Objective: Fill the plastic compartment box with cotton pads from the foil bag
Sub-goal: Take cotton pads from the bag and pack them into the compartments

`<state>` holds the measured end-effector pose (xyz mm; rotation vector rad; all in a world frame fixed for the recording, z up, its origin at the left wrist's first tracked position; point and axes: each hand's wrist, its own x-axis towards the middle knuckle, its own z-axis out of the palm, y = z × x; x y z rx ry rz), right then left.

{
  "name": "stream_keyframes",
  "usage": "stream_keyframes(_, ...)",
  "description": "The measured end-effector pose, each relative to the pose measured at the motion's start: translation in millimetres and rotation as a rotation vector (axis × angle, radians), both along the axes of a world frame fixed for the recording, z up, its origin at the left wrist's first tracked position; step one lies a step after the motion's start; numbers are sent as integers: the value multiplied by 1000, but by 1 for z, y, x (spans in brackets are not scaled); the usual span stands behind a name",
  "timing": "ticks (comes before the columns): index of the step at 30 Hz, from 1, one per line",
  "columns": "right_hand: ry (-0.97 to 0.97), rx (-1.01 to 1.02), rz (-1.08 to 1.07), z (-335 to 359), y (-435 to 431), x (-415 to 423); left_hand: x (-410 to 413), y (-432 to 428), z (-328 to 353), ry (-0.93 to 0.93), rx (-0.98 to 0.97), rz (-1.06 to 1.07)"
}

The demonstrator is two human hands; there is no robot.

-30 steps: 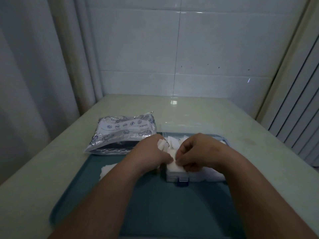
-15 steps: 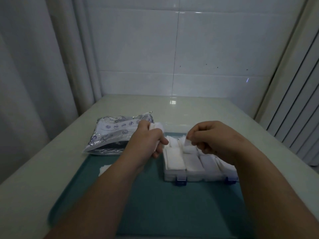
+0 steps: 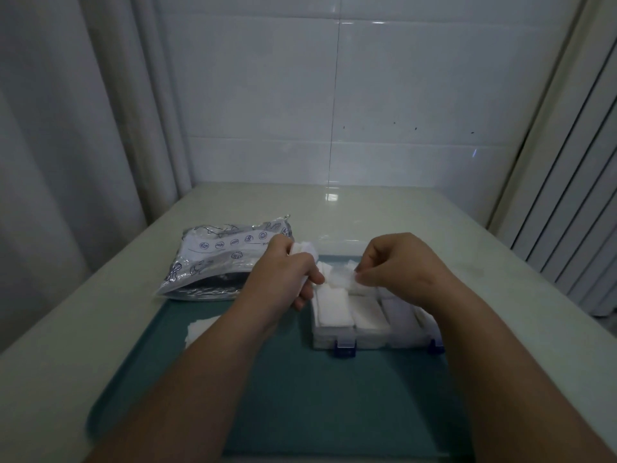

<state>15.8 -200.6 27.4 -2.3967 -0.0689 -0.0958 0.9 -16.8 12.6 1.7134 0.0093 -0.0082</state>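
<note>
In front of you a flat teal plastic tray (image 3: 300, 396) lies on a pale, glossy tabletop (image 3: 384, 212), its near edge close to you. The table's far edge meets a wall of large white glazed tiles (image 3: 417, 78), and a few small dark specks (image 3: 415, 128) dot that wall. To your left hang pale grey curtain folds (image 3: 66, 128). To your right stands a white ribbed panel (image 3: 574, 212) with vertical slats.

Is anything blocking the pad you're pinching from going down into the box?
Nothing visible does. The pad, pinched between left hand and right hand, hangs over the open compartment box, whose near compartments already hold pads.
</note>
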Motion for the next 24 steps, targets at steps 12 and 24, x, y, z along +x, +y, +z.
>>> stream_keyframes(12, -94, 733, 36, 16, 8, -13, 1, 3, -1, -201, -12, 141)
stream_keyframes(24, -135, 466, 73, 11, 23, -16, 0, -1, -3, -190, -94, 161)
